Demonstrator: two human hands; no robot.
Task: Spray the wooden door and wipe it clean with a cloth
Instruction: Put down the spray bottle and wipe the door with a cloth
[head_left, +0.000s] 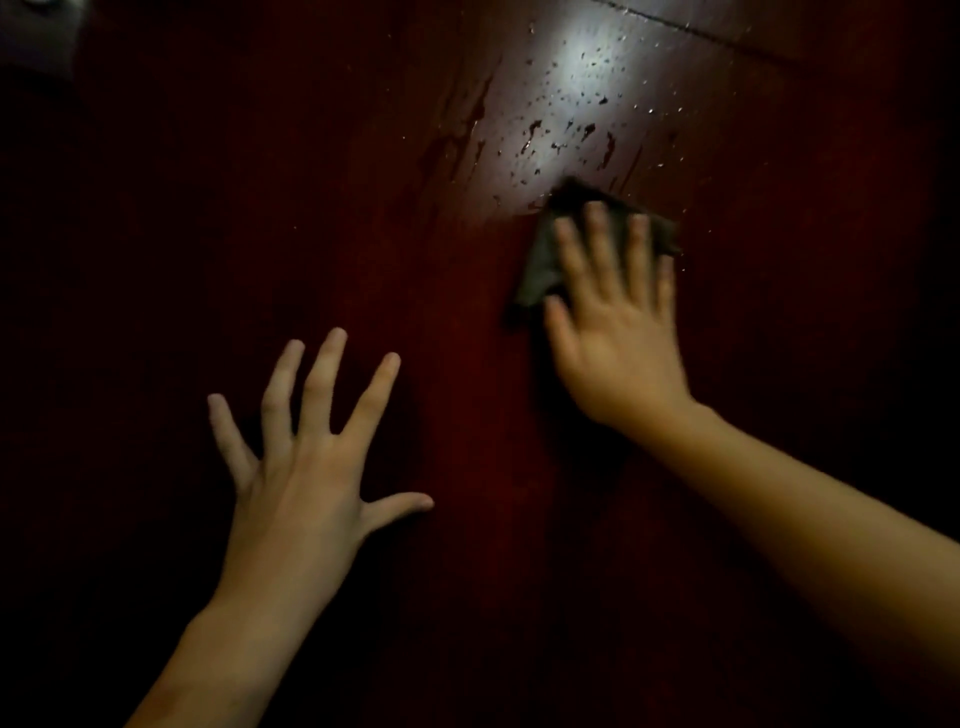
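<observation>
Door (363, 234): dark red wood, glossy, wet droplets (566, 130). Cloth (540, 260): grey, matt, soft fabric.

two hands: left hand (306, 467) lower left of frame, right hand (618, 332) right of centre. one grey cloth (540, 265). one dark red wooden door (363, 208). droplets (571, 104) upper right, too many to count.

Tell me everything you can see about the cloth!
The cloth is dark grey, soft-looking and crumpled, held flat against the dark red wooden door. The right hand presses it there with straight, spread fingers, covering much of it. Its top edge sits just below the spray droplets.
</observation>
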